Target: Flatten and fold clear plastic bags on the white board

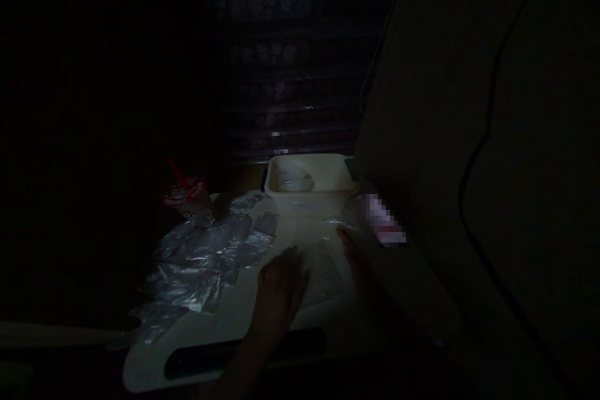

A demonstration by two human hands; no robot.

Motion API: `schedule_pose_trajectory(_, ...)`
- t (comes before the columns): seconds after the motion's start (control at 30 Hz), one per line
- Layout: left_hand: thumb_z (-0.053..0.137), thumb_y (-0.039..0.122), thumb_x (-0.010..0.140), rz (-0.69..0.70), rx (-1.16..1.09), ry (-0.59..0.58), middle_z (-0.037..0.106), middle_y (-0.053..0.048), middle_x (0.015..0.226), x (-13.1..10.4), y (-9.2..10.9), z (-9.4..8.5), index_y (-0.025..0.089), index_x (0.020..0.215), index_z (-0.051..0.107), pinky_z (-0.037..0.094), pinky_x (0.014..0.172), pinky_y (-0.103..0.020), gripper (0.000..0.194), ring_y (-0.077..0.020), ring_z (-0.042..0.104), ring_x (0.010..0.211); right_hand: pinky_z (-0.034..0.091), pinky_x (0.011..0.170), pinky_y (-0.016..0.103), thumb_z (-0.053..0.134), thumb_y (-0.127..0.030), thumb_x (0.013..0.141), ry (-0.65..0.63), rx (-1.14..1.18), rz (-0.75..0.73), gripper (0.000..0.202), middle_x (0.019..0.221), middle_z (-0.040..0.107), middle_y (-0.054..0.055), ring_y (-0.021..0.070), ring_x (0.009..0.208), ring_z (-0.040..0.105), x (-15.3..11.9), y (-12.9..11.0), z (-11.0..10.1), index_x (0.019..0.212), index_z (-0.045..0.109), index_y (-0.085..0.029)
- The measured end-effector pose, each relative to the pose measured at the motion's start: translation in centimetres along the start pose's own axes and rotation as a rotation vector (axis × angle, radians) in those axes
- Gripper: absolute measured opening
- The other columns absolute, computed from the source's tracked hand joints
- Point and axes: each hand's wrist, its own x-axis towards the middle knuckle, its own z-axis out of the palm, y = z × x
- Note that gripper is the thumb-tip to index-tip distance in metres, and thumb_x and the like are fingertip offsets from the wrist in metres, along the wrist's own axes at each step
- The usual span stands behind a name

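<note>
A clear, flat plastic bag [325, 275] lies on the white table between my two hands. Above its left edge is my left hand [281, 281], fingers loosely bent and apart, slightly blurred; nothing shows in it. On the bag's right side my right hand [355, 257] is seen edge-on in the dark, its fingers stretched out with nothing visible in them. Many similar clear plastic bags [206, 262] lie overlapping in a heap to the left of my left hand. Poor light hides what the bags hold.
A cream plastic bin [312, 202] stands at the table's [244, 306] back, with clear plastic [294, 180] inside. A cup with a red lid and straw [188, 197] is at back left. A pixelated pinkish object [385, 222] lies right. Dark slatted blinds [281, 106] hang behind.
</note>
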Motion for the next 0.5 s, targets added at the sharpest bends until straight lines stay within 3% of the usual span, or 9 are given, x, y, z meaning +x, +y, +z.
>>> schedule_pose_trajectory(0.1, 0.04, 0.022, 0.079, 0.123, -0.019, -0.046, 0.046, -0.008, 0.119, -0.5, 1.5, 0.1, 0.018, 0.113, 0.044, 0.035, 0.085, -0.036, 0.035, -0.0222, 0.037, 0.111, 0.023, 0.098, 0.04, 0.031, -0.04, 0.079, 0.034, 0.085, 0.048, 0.044, 0.127, 0.034, -0.002, 0.0183, 0.118, 0.027, 0.1, 0.0, 0.2, 0.121, 0.034, -0.026)
schedule_pose_trajectory(0.23, 0.044, 0.017, 0.076, 0.129, 0.015, -0.148, 0.052, -0.009, 0.112, -1.0, 2.9, 1.4, 0.016, 0.104, 0.051, 0.035, 0.084, -0.037, 0.03, -0.0238, 0.041, 0.107, 0.021, 0.099, 0.041, 0.035, -0.043, 0.077, 0.042, 0.15, 0.085, 0.043, 0.125, 0.037, -0.003, 0.0192, 0.118, 0.026, 0.1, -0.6, 0.1, 0.117, 0.04, -0.028)
schedule_pose_trajectory(0.37, 0.045, 0.012, 0.072, 0.108, 0.009, -0.288, 0.052, -0.012, 0.111, -0.8, 3.1, 1.7, 0.012, 0.107, 0.049, 0.037, 0.083, -0.036, 0.035, -0.0232, 0.047, 0.101, 0.025, 0.097, 0.042, 0.035, -0.044, 0.077, 0.069, 0.145, 0.094, 0.04, 0.123, 0.04, -0.003, 0.0203, 0.117, 0.029, 0.0, -1.0, -0.2, 0.113, 0.044, -0.029)
schedule_pose_trajectory(0.5, 0.048, 0.016, 0.071, 0.12, 0.02, -0.304, 0.05, -0.01, 0.114, -0.9, 3.0, 1.4, 0.015, 0.107, 0.048, 0.033, 0.087, -0.038, 0.035, -0.0237, 0.042, 0.106, 0.022, 0.098, 0.042, 0.038, -0.044, 0.075, 0.104, 0.142, 0.089, 0.039, 0.123, 0.04, -0.003, 0.0203, 0.116, 0.03, 0.3, -0.9, -0.2, 0.109, 0.048, -0.028)
